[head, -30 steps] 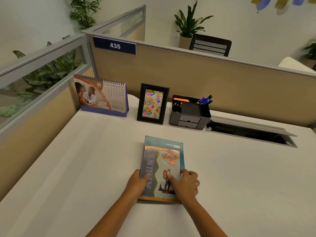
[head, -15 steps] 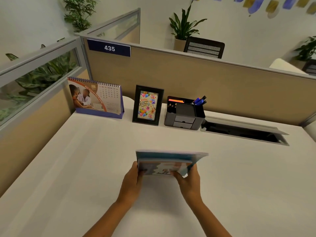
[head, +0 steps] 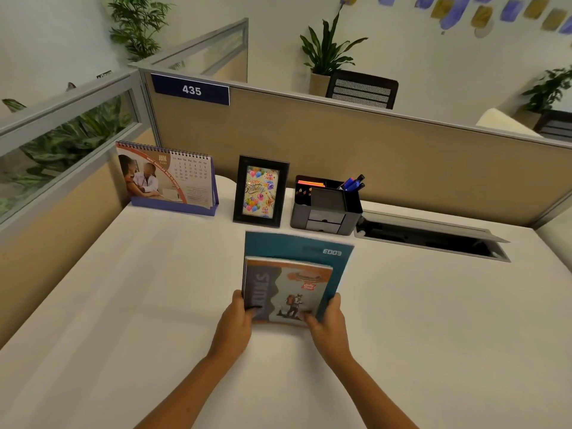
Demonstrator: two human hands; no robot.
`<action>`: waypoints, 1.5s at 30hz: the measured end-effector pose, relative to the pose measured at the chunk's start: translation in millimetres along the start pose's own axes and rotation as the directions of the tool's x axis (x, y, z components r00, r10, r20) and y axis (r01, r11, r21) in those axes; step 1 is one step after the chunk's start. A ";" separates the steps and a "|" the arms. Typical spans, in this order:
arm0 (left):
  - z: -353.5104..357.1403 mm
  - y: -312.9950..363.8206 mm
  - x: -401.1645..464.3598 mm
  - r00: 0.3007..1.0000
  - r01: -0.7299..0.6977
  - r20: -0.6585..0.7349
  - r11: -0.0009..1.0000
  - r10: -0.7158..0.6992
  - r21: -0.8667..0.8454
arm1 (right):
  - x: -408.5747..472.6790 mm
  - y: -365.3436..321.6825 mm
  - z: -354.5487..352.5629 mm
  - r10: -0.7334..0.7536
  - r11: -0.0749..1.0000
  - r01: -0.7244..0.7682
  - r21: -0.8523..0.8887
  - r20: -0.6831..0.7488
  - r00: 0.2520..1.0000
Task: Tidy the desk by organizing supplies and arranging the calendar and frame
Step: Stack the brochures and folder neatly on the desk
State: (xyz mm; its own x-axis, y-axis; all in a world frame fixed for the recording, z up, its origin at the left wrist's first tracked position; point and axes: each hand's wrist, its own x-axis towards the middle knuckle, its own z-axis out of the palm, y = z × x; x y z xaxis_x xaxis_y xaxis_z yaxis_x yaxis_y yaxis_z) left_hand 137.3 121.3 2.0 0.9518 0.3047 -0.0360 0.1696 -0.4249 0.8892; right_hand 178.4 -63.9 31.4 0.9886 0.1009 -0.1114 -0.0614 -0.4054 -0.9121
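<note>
Two notebooks stand tilted up on the white desk [head: 130, 305]: a larger teal one [head: 312, 249] behind and a smaller illustrated one [head: 288, 292] in front. My left hand [head: 236, 323] grips their left edge and my right hand [head: 328, 320] grips the lower right edge. At the back of the desk stand a purple desk calendar [head: 167, 178], a black photo frame [head: 261, 191] with a birthday picture, and a grey organizer [head: 326, 209] holding blue pens [head: 353, 182] and orange sticky notes.
A beige partition [head: 387, 156] with a "435" label closes the back; a glazed partition [head: 62, 125] runs along the left. An open cable tray [head: 430, 236] is recessed in the desk to the right of the organizer. Plants and a chair stand beyond.
The notebooks lay flat under both hands, were lifted edge-on, and are now tilted upright with their covers facing me, the smaller one in front of the larger.
</note>
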 end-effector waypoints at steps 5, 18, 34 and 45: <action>-5.7 1.7 -0.5 0.981 0.089 0.184 0.982 -0.059 -0.164 | -3.3 2.5 -17.8 0.052 0.999 -0.050 -0.013 0.138 0.989; 16.9 11.7 -43.7 0.936 0.274 0.287 0.935 -0.205 -0.227 | -29.8 24.5 -54.7 0.232 0.952 -0.285 0.107 0.354 0.906; 11.7 -3.2 -68.0 0.936 0.306 0.237 0.934 -0.261 -0.182 | -37.1 35.9 -47.0 0.278 0.947 -0.320 0.030 0.424 0.862; -84.8 -47.1 -32.8 0.943 0.304 0.169 0.948 -0.285 -0.094 | -17.0 -6.0 58.4 0.299 0.943 -0.333 0.005 0.428 0.853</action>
State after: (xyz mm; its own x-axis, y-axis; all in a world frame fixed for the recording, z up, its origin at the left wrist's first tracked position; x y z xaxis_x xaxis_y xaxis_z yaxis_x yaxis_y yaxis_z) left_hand 76.4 203.6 0.0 0.8927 0.2645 -0.3648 0.4259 -0.2305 0.8749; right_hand 154.0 -10.1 15.7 0.7663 0.3533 -0.5367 -0.3882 -0.4110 -0.8249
